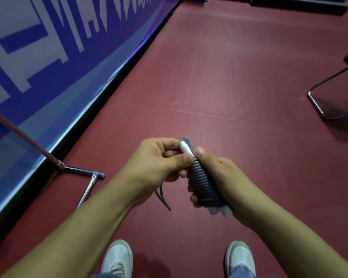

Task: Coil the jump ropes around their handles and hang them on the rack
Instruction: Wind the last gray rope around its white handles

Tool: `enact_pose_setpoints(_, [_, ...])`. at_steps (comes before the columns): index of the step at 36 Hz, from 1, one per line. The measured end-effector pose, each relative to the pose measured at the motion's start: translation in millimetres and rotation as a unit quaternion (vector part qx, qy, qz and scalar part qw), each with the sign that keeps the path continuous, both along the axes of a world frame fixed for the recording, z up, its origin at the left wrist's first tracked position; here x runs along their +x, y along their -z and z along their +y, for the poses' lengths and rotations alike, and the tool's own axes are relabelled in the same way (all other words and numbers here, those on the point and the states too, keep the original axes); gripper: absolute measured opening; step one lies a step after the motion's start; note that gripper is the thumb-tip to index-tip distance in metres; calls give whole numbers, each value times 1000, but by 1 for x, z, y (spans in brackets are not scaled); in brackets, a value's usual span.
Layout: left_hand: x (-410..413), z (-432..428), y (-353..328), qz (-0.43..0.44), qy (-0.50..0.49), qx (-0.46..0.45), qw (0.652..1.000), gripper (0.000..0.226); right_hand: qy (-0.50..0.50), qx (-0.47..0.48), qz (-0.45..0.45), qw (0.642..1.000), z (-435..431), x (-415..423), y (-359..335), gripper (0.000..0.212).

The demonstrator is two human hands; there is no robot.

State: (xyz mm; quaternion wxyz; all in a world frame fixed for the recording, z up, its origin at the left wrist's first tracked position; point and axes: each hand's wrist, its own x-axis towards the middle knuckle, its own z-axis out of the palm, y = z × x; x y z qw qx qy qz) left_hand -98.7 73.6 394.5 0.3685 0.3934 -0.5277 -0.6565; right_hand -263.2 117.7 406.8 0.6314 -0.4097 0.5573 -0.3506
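A grey jump rope (204, 183) is wound in tight coils around its white handles, whose tips show at the top (184, 147) and bottom (221, 212) of the bundle. My right hand (225, 177) grips the coiled bundle from the right, thumb near its top. My left hand (159, 163) pinches the rope near the upper white handle tip with thumb and fingers. A short loose loop of grey rope (162, 198) hangs below my left hand.
The metal foot of a rack (88, 183) with a slanted pole (22, 135) stands at the left by a blue and white wall banner (48, 47). A chair's metal base (325, 101) sits at the right. Dark red floor (209, 77) lies ahead; my white shoes (118, 259) are below.
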Motion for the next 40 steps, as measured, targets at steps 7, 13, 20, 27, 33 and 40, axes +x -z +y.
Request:
enact_pose_setpoints(7, [-12,5,5,-66,-84,-60,992,6,13,-19,48,999,5,10,3,68])
enact_pose_setpoints(13, [-8,5,-3,18,-24,-39,999,16,17,-2,-90,996,5,0,-6,62])
enact_pose_setpoints(20, [3,-5,-11,28,72,-51,996,22,-42,44,-158,986,4,-5,-7,61])
enact_pose_setpoints(27, [1,-3,-13,76,106,-47,990,29,-73,83,-210,972,3,-6,-14,61])
enact_pose_setpoints(33, [2,0,-17,13,90,-86,992,27,-60,62,-174,981,-1,-7,-12,61])
enact_pose_setpoints(40, [8,-5,-6,-84,-7,-98,992,10,-39,34,-125,991,-3,-5,-4,61])
